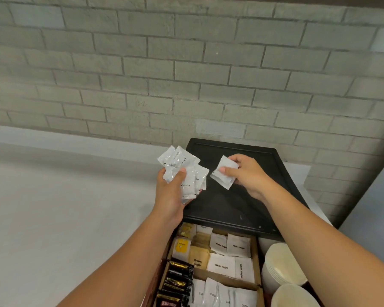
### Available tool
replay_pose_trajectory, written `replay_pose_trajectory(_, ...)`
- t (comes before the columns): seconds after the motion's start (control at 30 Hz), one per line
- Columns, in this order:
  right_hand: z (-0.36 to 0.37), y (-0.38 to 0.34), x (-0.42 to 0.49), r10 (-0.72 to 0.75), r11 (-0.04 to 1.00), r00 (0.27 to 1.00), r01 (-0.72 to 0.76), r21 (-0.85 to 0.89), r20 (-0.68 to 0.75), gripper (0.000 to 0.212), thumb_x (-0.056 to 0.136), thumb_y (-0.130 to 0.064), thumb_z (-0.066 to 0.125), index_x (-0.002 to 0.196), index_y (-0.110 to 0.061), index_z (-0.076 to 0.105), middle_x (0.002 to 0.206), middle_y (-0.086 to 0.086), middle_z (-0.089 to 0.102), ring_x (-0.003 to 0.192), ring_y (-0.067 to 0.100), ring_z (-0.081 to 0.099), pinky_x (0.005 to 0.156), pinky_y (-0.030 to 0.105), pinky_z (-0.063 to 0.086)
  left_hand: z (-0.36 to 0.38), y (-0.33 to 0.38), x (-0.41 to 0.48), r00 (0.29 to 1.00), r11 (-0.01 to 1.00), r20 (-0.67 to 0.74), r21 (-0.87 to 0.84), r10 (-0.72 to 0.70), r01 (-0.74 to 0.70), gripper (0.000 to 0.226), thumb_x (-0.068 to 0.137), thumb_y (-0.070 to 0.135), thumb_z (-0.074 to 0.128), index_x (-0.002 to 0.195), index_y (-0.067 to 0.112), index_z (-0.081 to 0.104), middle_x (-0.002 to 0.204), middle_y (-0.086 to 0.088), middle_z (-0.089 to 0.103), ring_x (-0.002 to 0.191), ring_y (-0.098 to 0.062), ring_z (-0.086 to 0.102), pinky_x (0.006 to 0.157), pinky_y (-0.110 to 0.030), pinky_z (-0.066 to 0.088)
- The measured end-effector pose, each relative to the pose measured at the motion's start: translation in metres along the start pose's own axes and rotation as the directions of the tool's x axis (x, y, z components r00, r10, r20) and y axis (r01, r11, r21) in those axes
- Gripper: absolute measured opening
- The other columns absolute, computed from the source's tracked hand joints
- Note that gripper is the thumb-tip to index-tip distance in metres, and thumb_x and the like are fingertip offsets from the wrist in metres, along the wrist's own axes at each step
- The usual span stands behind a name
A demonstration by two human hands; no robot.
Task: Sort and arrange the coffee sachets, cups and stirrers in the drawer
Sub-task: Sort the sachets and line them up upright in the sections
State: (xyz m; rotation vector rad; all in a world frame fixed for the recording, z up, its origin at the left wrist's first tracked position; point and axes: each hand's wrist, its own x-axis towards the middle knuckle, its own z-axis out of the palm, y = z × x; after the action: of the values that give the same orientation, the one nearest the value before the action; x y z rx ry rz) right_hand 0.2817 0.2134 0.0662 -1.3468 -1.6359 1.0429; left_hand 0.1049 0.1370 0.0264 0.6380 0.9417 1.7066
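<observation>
The left hand (171,188) holds a loose bunch of cream sachets (183,171), with the thumb pressed on the front of the bunch and the fingers curled behind it; the bunch fans up and to the right of the palm, over the left edge of the black tray (242,207). The right hand (247,173) pinches some plain white sachets (224,172) between the thumb and the bent fingers. These stick out to the left of the hand, above the middle of the black tray and just beside the cream sachets, but apart from them. Both forearms reach up and forward, and the hands are raised above the tray with a small gap between them. Just below the near edge of the black tray the drawer (255,253) is open. Its compartment nearest the tray holds white sugar sachets (228,255), brown sugar sachets (198,259) and a yellow-labelled sachet (181,247). Farther from the tray, one compartment holds dark coffee sachets (175,282) and another holds white coffee sachets (222,293). Paper cups (279,264) lie stacked below the tray's near right corner, right of the drawer. The counter (64,196) spreads left of the tray and the brick wall (186,74) rises behind it.
</observation>
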Motion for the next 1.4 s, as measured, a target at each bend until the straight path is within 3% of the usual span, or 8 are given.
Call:
replay_pose_trajectory(0.13, -0.011, -0.031, -0.028, -0.141, 0.975, 0.987, 0.125, 0.182, 0.075, 0.020, 0.085, -0.014, 0.072, 0.103, -0.019, 0.064, 0.106, 0.005, 0.069, 0.101, 0.021, 0.066, 0.086, 0.036, 0.057, 0.005, -0.001, -0.011, 0.999, 0.999, 0.027, 0.043, -0.028, 0.027, 0.044, 0.097, 0.014, 0.061, 0.136, 0.026, 0.045, 0.122, -0.002, 0.065, 0.104, -0.022, 0.068, 0.072, -0.038, 0.061)
replay_pose_trajectory(0.3, 0.004, -0.056, -0.054, -0.273, 0.924, 0.955, 0.295, -0.244, 0.118, 0.023, 0.081, -0.016, 0.076, 0.091, -0.032, 0.063, 0.096, -0.009, 0.066, 0.090, 0.007, 0.062, 0.072, 0.020, 0.047, 0.011, -0.002, -0.028, 0.981, 0.996, 0.180, 0.061, -0.068, 0.058, 0.040, 0.094, 0.018, 0.066, 0.131, 0.027, 0.054, 0.114, -0.005, 0.072, 0.099, -0.025, 0.072, 0.074, -0.041, 0.061)
replay_pose_trajectory(0.47, 0.012, -0.055, -0.065, -0.261, 0.916, 0.964, 0.263, -0.303, 0.048, 0.022, 0.080, -0.017, 0.077, 0.097, -0.023, 0.064, 0.096, -0.008, 0.063, 0.088, 0.006, 0.058, 0.068, 0.018, 0.043, 0.006, 0.002, -0.038, 0.964, 0.994, 0.241, 0.006, -0.109, 0.111, 0.024, 0.101, 0.027, 0.053, 0.124, 0.031, 0.057, 0.111, -0.004, 0.074, 0.097, -0.024, 0.073, 0.069, -0.039, 0.060)
replay_pose_trajectory(0.63, 0.021, -0.056, -0.072, -0.256, 0.920, 0.966, 0.250, -0.304, 0.018, 0.024, 0.080, -0.018, 0.078, 0.100, -0.020, 0.065, 0.099, -0.004, 0.065, 0.091, 0.011, 0.060, 0.076, 0.025, 0.051, 0.002, 0.003, -0.046, 0.972, 0.995, 0.212, 0.014, -0.099, 0.099, 0.037, 0.096, 0.021, 0.061, 0.132, 0.022, 0.053, 0.114, -0.009, 0.072, 0.097, -0.025, 0.073, 0.065, -0.037, 0.059)
replay_pose_trajectory(0.8, 0.023, -0.053, -0.085, -0.257, 0.951, 0.966, 0.257, -0.171, 0.021, 0.018, 0.090, -0.014, 0.065, 0.103, -0.026, 0.063, 0.103, -0.004, 0.065, 0.093, 0.013, 0.063, 0.080, 0.027, 0.055, -0.004, 0.007, -0.051, 0.987, 0.997, 0.144, 0.022, -0.074, 0.071, 0.042, 0.096, 0.015, 0.061, 0.135, 0.021, 0.049, 0.120, -0.009, 0.069, 0.103, -0.027, 0.070, 0.070, -0.040, 0.060)
replay_pose_trajectory(1.03, 0.023, -0.052, -0.126, -0.206, 0.967, 0.976, 0.215, 0.138, -0.074, 0.018, 0.099, -0.016, 0.052, 0.098, -0.033, 0.057, 0.108, -0.005, 0.063, 0.096, 0.013, 0.064, 0.060, 0.016, 0.052, -0.018, 0.017, -0.065, 0.985, 0.997, 0.157, 0.026, -0.076, 0.073, 0.032, 0.097, 0.013, 0.060, 0.126, 0.023, 0.051, 0.119, -0.009, 0.070, 0.101, -0.026, 0.071, 0.068, -0.040, 0.061)
replay_pose_trajectory(1.17, 0.024, -0.050, -0.168, -0.147, 0.945, 0.989, 0.149, 0.293, -0.029, 0.019, 0.099, -0.013, 0.052, 0.097, -0.031, 0.061, 0.111, 0.001, 0.062, 0.092, 0.016, 0.068, 0.062, 0.021, 0.055, -0.032, 0.020, -0.076, 0.983, 0.996, 0.164, 0.049, -0.082, 0.074, 0.029, 0.097, 0.014, 0.061, 0.123, 0.024, 0.052, 0.117, -0.007, 0.071, 0.101, -0.026, 0.071, 0.072, -0.043, 0.062)
replay_pose_trajectory(1.4, 0.048, 0.004, -0.248, -0.017, 0.993, 0.986, 0.037, -0.116, 0.165, 0.005, 0.088, -0.017, 0.067, 0.090, -0.021, 0.070, 0.083, -0.003, 0.071, 0.072, 0.000, 0.061, 0.066, 0.020, 0.047, -0.067, 0.021, -0.098, 0.982, 0.992, 0.165, 0.095, -0.096, 0.081, 0.044, 0.097, 0.018, 0.061, 0.138, 0.020, 0.046, 0.126, -0.006, 0.067, 0.106, -0.024, 0.070, 0.063, -0.034, 0.058)
